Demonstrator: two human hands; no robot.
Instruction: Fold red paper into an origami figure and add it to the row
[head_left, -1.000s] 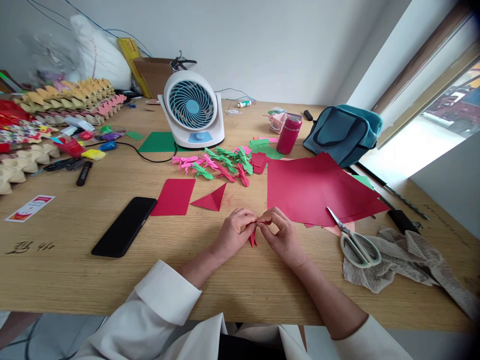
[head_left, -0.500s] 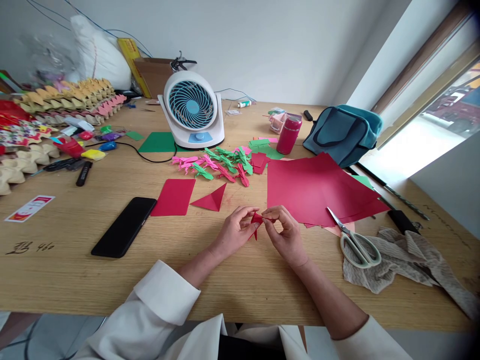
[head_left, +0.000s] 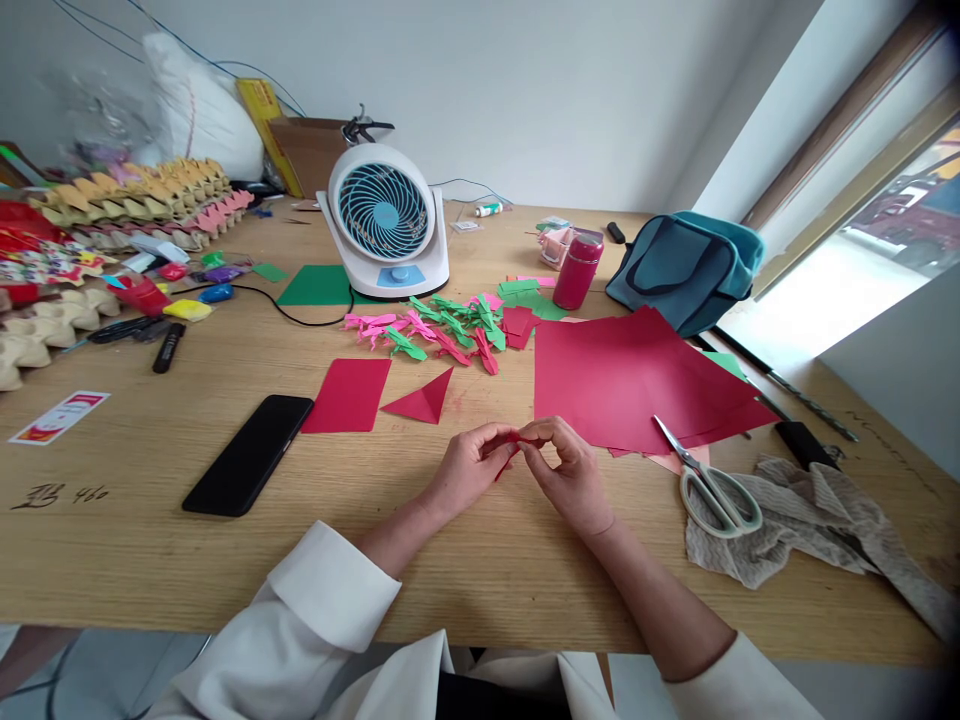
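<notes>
Between my two hands is a small folded piece of red paper (head_left: 508,460), mostly covered by the fingers. My left hand (head_left: 471,466) pinches it from the left, and a narrow red strip pokes out below the thumb. From the other side my right hand (head_left: 568,470) grips it with thumb and forefinger, the fingertips of both hands nearly touching. Just beyond lie a red paper triangle (head_left: 424,398) with a crease and a red paper rectangle (head_left: 349,395). Several folded paper figures (head_left: 450,325) in green, pink and red form a pile farther back.
Large red sheets (head_left: 637,380) lie to the right, with scissors (head_left: 716,490) on a crumpled cloth (head_left: 780,520). At left is a black phone (head_left: 247,455). A fan (head_left: 386,220), a red flask (head_left: 578,270) and a teal bag (head_left: 679,268) stand behind.
My fingers have drawn closer together around the red paper, and my right hand has turned slightly. Less of the paper shows now. Everything else on the table stays put.
</notes>
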